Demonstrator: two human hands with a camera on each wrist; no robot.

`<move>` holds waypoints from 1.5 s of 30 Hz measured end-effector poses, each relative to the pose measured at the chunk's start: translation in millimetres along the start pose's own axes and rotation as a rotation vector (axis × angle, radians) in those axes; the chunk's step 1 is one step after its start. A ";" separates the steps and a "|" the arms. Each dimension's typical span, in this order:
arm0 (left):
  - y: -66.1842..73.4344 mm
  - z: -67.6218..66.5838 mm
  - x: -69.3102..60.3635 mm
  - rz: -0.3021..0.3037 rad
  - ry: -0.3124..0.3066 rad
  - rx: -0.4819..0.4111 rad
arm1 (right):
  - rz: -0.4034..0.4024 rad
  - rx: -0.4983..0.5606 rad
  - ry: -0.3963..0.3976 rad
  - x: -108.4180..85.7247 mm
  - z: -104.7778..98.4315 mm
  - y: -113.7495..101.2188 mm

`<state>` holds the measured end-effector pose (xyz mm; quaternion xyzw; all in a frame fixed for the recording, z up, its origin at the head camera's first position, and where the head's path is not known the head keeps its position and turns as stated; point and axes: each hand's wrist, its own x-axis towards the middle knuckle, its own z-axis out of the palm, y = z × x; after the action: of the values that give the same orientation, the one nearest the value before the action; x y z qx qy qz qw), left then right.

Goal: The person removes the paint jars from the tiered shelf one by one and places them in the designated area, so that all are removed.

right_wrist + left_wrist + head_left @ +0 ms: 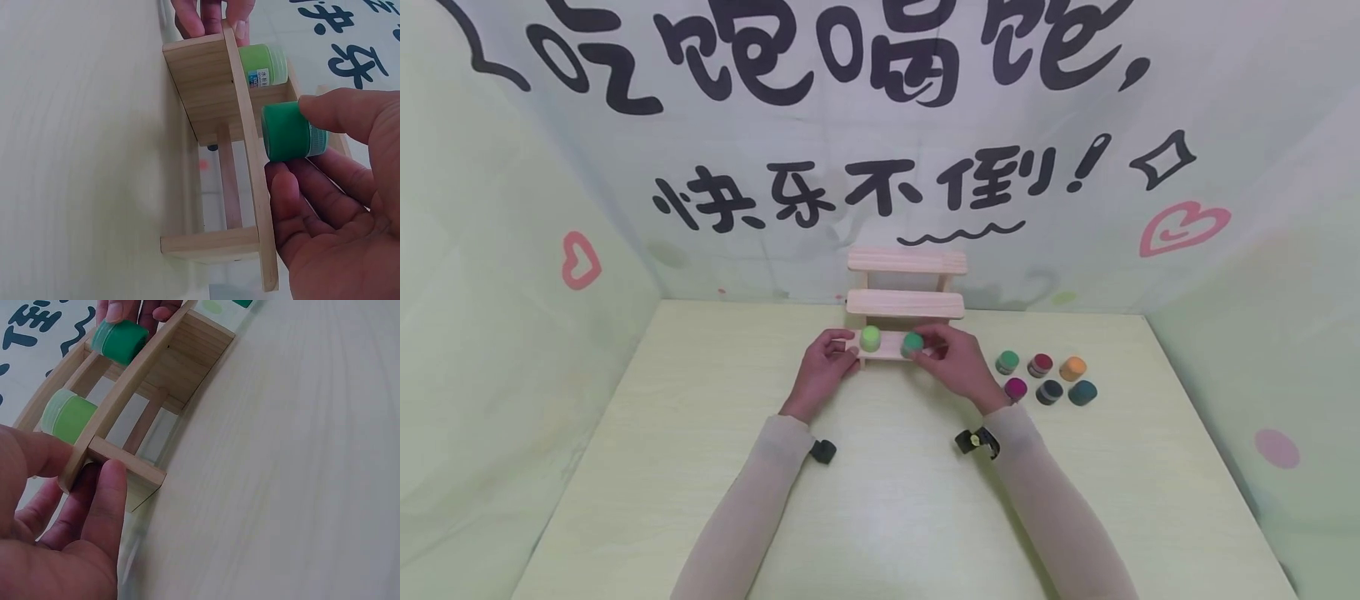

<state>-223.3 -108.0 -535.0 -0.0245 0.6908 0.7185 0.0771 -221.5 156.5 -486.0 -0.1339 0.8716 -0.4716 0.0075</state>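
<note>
A three-tier wooden display stand [904, 303] stands against the back wall. My left hand [824, 372] grips the left end of its lowest step, thumb above and fingers beneath in the left wrist view. Just beside that thumb, a light green paint jar [870, 337] with a clear end sits on the step. My right hand [958, 367] pinches a darker green paint jar [287, 131] between thumb and fingers, at the right part of the same step. Whether this jar fully rests on the board I cannot tell.
To the right of the stand, several more jars are grouped on the pale table [880, 500]: green [1008, 362], dark red [1041, 364], orange [1073, 368], magenta [1016, 389], black [1049, 392] and teal [1082, 392]. Printed cloth walls [760, 267] enclose the back and sides.
</note>
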 end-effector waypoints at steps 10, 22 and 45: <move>-0.3 0.2 1.3 -0.002 0.009 0.000 | -0.024 0.004 -0.002 -13.6 -7.5 6.2; 1.2 1.0 1.1 -0.015 0.005 0.015 | -0.044 0.013 0.032 -35.7 -28.1 16.1; -1.2 0.3 2.4 -0.012 0.006 0.022 | 0.006 -0.081 0.043 -80.9 -65.1 36.4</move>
<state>-225.5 -107.5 -536.5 -0.0298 0.6986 0.7105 0.0796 -160.8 248.2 -489.0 -0.1214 0.8902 -0.4388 -0.0154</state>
